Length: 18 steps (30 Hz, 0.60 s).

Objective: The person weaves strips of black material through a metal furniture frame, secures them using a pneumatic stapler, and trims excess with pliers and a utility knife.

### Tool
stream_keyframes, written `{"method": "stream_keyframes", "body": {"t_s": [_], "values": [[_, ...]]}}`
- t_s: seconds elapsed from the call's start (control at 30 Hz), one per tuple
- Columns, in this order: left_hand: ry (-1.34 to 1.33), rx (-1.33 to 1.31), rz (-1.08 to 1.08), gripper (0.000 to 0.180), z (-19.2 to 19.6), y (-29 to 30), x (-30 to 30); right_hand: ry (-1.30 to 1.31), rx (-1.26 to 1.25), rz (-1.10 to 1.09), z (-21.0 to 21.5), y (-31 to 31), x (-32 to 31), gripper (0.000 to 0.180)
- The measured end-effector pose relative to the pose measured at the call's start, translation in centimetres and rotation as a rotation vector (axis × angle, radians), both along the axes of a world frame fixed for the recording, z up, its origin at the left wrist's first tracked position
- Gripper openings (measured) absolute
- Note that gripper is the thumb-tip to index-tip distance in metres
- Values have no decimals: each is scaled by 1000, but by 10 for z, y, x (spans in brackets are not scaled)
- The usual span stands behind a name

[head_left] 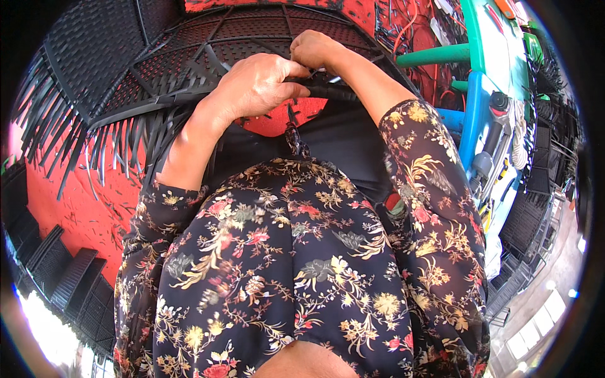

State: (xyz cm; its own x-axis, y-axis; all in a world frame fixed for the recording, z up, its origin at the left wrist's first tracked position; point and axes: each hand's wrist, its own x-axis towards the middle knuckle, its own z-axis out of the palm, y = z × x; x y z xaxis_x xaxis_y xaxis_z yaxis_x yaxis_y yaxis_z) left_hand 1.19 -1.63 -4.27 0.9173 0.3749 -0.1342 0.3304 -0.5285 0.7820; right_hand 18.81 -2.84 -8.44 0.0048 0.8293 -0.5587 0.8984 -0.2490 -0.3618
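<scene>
black woven frame lies under left hand — thumb and forefinger parted — and right hand, fingers curled, hold unclear.

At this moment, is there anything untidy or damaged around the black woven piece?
Untidy, yes: loose strips hang unevenly from the left side of the woven piece, unlike its neat weave, and dark scraps litter the red surface. I see no clear damage.

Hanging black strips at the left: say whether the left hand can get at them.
Probably yes: the strips hang openly beside the left forearm, and nothing visible blocks the left hand.
</scene>
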Motion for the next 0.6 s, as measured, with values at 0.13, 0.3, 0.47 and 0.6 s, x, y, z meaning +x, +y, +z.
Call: {"method": "stream_keyframes", "body": {"t_s": [0.13, 0.3, 0.47, 0.6], "values": [[-82, 70, -20, 37, -11, 1, -4, 33, -15, -13, -11, 6, 3, 28], [54, 67, 25, 41, -1, -4, -4, 74, -48, -92, -7, 5, 1, 30], [115, 11, -18, 44, -1, 0, 3, -73, 37, 16, 12, -9, 2, 39], [-47, 76, -9, 45, -8, 1, 0, -46, 658, -427, 57, -80, 19, 42]]}}
